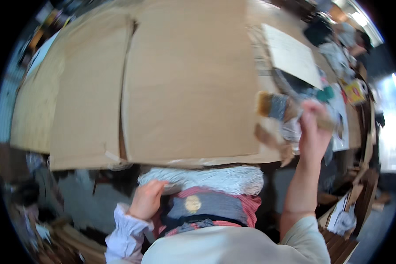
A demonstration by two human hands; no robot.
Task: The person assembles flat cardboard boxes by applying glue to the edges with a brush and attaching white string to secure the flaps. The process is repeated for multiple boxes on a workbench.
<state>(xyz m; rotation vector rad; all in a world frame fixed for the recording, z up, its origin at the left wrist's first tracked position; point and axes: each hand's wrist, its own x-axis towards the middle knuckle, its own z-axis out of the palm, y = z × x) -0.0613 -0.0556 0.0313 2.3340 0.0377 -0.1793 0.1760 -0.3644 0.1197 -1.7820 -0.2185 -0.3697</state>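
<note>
My right hand (314,127), raised at the right of the table, is closed around the handle of a wide brush (277,107). The brush points left, its brownish-yellow bristles close to the right edge of a large brown paper sheet (191,83). Some motion blur softens the hand and handle. Low at the left, my left hand (148,199) is closed with its fingers curled, beside the left end of a bundle of white strings (202,179). Whether anything is between those fingers is hidden. The strings lie across my lap, along the table's front edge.
Another brown paper sheet (90,101) lies to the left, with a narrow gap between the two. At the back right sits a white board (291,53). A green object (325,94) and a yellow package (354,92) are at the right. Cardboard pieces (361,198) stand lower right.
</note>
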